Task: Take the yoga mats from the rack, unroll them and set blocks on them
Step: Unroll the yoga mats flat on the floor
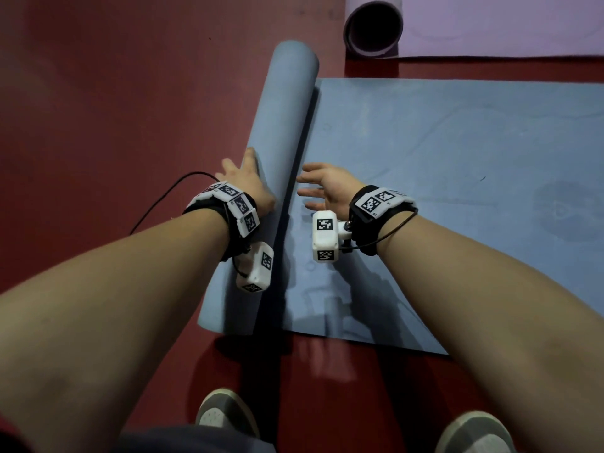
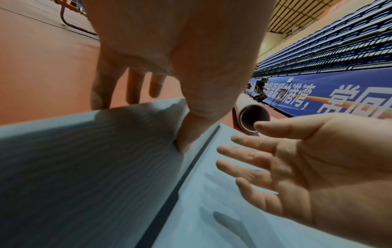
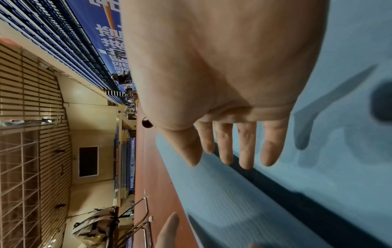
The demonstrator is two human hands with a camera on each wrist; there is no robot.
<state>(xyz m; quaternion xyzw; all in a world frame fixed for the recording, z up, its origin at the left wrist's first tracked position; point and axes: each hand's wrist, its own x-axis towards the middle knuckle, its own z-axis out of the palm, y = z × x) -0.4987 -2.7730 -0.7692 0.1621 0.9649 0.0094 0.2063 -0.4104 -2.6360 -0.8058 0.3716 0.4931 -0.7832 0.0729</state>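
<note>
Blue foam yoga mat [image 1: 441, 191] is half unrolled; your open left hand [image 1: 248, 181] presses its roll [image 1: 281, 158], your open right hand [image 1: 327, 188] hovers just beside. Push off-centre and the roll could skew leftward; release it and it may curl back.

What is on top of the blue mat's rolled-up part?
The left hand rests on the blue mat, on its rolled-up part, fingers straight. The right hand hovers beside it, open. No blocks show. What lies under the roll is hidden.
</note>
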